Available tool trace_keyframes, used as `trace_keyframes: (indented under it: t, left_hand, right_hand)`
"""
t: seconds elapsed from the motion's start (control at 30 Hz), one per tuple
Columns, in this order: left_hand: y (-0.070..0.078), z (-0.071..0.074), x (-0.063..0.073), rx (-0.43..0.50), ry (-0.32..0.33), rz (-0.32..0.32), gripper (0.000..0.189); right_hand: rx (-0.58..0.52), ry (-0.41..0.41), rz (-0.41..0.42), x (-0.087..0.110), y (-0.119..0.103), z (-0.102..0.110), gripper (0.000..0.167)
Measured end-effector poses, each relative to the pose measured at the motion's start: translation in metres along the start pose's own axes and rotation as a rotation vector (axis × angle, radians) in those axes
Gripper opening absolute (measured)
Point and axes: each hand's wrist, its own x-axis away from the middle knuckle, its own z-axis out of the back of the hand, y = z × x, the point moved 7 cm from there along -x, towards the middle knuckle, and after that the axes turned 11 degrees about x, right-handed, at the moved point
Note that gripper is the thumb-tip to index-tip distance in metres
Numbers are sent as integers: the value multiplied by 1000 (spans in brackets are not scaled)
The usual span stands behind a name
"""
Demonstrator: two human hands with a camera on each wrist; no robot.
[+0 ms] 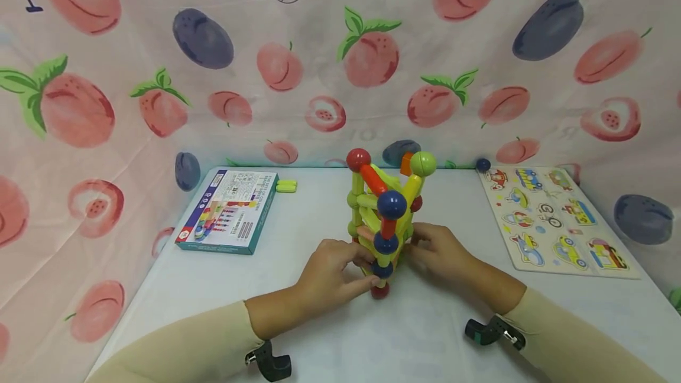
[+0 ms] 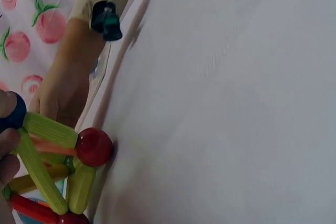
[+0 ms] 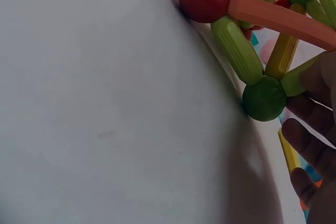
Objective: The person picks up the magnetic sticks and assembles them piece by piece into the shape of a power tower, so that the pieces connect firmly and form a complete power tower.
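A tall magnetic ball-and-stick structure (image 1: 391, 204) of coloured rods and balls stands on the table between the two hands. Low on its near side, my left hand (image 1: 332, 270) grips it, thumb and fingers about the dark blue ball (image 1: 382, 269). The left wrist view has those fingertips at its left edge, near a red ball (image 2: 94, 147) at the base. On the other side my right hand (image 1: 441, 250) holds a light green rod low down, close to a dark green ball (image 3: 264, 98) in the right wrist view. Part of the right fingers is hidden behind the structure.
A flat box (image 1: 229, 211) lies at the left, with light green rods (image 1: 287, 186) beside it. To the right is a picture puzzle board (image 1: 558, 217) of vehicles, a dark blue ball (image 1: 483, 165) at its far corner. A fruit-patterned cloth (image 1: 330, 46) hangs behind the table.
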Motion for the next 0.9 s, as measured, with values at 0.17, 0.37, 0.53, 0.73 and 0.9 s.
trace_keyframes:
  t: [0.17,0.37,0.53,0.73,0.9]
  left_hand:
    - [-4,12,-4,-8,99,-175,10]
    - [-77,87,-40,-357,169,-74,11]
    - [-155,143,-63,-728,-40,356,24]
    - [-192,153,-64,-854,-207,489,29]
    - [-203,147,-61,-904,-245,494,24]
  right_hand:
    - [-32,-26,-73,-4,4,-1,36]
    - [-80,-61,-134,-2,8,-1,35]
    - [-87,-34,-147,-1,9,7,29]
    - [-92,18,-153,-5,8,18,26]
    - [-189,83,-150,-7,2,32,25]
